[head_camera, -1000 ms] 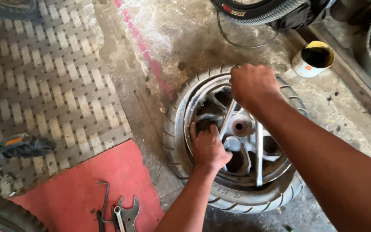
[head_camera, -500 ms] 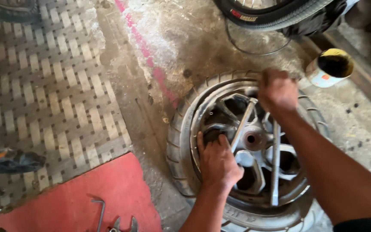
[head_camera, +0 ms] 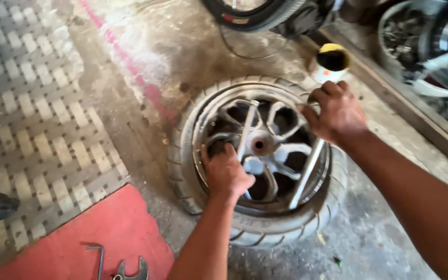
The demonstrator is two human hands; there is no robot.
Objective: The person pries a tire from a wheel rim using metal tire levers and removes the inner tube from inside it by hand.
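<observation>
The wheel (head_camera: 257,161) lies in the middle. A cup (head_camera: 331,62) sits above it. Tools (head_camera: 120,264) lie at the lower left.

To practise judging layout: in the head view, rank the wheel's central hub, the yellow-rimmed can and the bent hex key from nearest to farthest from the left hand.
1. Wheel's central hub, just right of the left hand.
2. Bent hex key, lower left on the red mat.
3. Yellow-rimmed can, upper right, beyond the tyre.
</observation>
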